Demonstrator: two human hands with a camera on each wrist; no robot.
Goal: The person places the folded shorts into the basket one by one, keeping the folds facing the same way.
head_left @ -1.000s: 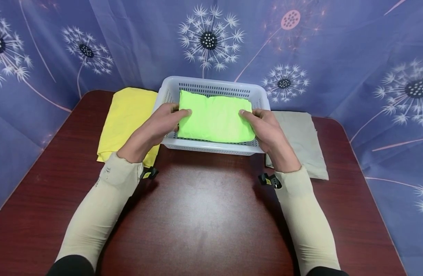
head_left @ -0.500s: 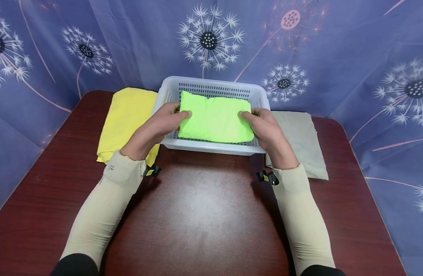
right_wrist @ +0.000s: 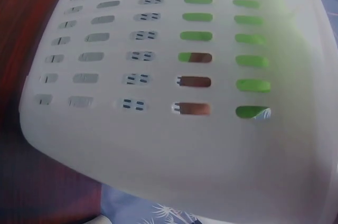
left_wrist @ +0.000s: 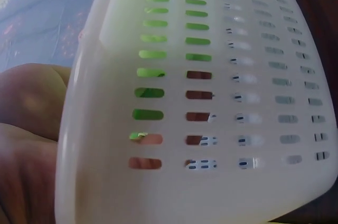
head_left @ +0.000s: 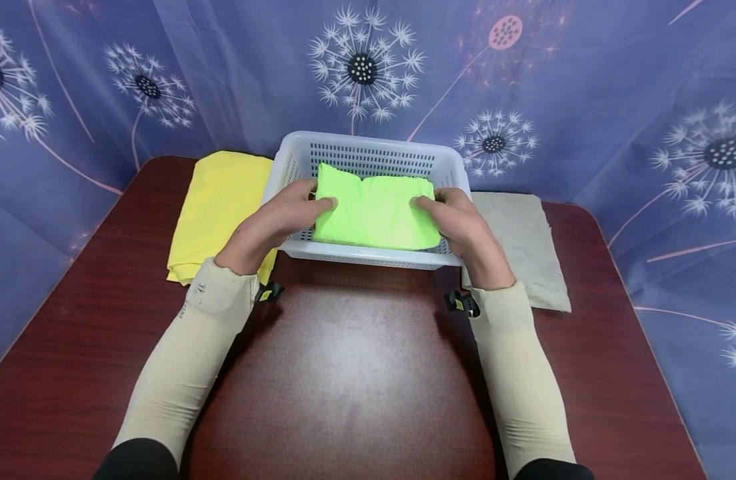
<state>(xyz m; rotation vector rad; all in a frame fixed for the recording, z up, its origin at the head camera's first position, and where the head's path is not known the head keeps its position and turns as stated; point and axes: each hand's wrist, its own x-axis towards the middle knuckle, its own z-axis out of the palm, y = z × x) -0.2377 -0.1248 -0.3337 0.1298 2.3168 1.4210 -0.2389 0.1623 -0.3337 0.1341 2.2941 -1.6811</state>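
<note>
A folded bright green cloth (head_left: 374, 213) is held inside the white slotted plastic basket (head_left: 368, 255). My left hand (head_left: 293, 208) pinches its left end, thumb on top and the other fingers mostly hidden. At the right end, my right hand (head_left: 461, 220) grips it the same way, thumb on top. In the left wrist view the basket wall (left_wrist: 105, 129) fills most of the picture, and green and bits of skin show through its slots. Through the slots of the basket wall (right_wrist: 158, 145) in the right wrist view, the green cloth hangs above the basket floor.
A folded yellow cloth (head_left: 218, 200) lies left of the basket, partly behind my left forearm. To the right lies a folded grey cloth (head_left: 524, 247). The dark red-brown table (head_left: 356, 360) runs up to a blue dandelion-print curtain (head_left: 242, 67).
Both hands have sunk slightly with the green cloth and come a little closer together. The cloth sits lower in the basket. The basket and the other cloths keep their places.
</note>
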